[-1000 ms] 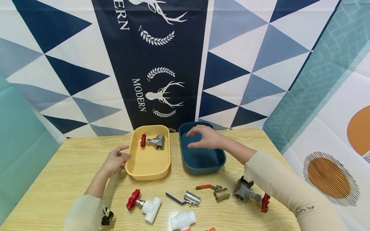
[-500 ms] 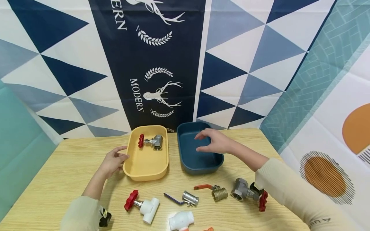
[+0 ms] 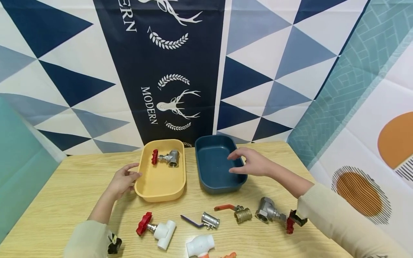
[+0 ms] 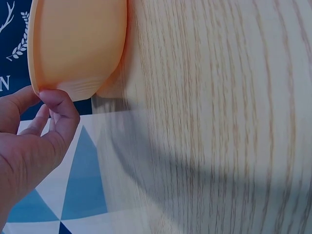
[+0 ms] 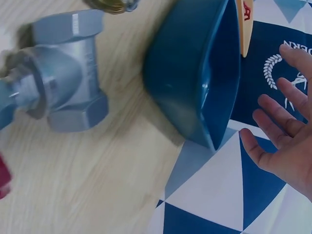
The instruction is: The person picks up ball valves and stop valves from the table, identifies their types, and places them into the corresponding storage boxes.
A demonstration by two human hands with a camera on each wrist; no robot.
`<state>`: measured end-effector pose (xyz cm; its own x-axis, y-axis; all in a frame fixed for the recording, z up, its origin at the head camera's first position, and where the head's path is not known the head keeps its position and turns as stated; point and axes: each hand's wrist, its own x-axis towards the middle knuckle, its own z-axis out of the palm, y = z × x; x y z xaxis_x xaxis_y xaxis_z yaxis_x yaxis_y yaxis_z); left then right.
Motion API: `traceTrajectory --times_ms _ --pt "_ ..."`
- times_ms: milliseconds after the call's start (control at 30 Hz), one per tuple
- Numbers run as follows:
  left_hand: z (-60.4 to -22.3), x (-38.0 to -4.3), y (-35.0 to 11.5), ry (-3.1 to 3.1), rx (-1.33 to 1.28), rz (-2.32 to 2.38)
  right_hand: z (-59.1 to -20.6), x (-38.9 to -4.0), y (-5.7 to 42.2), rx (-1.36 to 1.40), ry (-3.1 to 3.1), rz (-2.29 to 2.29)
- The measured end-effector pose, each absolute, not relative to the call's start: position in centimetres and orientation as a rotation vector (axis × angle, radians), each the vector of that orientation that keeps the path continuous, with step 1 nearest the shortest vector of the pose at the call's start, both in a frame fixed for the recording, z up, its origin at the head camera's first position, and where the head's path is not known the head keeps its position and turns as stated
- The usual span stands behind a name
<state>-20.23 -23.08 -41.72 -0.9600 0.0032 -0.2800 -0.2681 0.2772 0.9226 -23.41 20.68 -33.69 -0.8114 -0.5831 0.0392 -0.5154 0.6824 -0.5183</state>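
In the head view my left hand (image 3: 122,181) is at the left side of a yellow plastic bin (image 3: 159,186). The left wrist view has its thumb and finger pinching the bin's rim. A metal gate valve with a red handwheel (image 3: 173,158) lies inside that bin, toward the back. My right hand (image 3: 253,162) hovers over the right edge of a dark blue bin (image 3: 216,166), fingers spread and nothing held. No object shows inside the blue bin. Another steel gate valve (image 3: 267,209) lies on the table below my right forearm, its red wheel partly behind the wrist camera.
Several valves lie in front of the bins: a white plastic valve with red wheel (image 3: 164,233), a blue-levered ball valve (image 3: 210,220), a brass valve with red lever (image 3: 242,215) and a white ball valve (image 3: 200,245). A patterned cloth (image 3: 174,71) hangs behind the wooden table.
My right hand has moved rightward from over the blue bin's middle to its right edge, still empty. The left hand stays at the yellow bin. The whole view has shifted slightly.
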Motion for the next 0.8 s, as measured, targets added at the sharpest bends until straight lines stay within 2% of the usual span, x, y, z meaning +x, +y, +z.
traceTrajectory --times_ms 800 --pt "-41.4 -20.1 -23.0 2.345 -0.235 1.698 -37.2 -20.3 25.5 -0.772 2.701 -0.786"
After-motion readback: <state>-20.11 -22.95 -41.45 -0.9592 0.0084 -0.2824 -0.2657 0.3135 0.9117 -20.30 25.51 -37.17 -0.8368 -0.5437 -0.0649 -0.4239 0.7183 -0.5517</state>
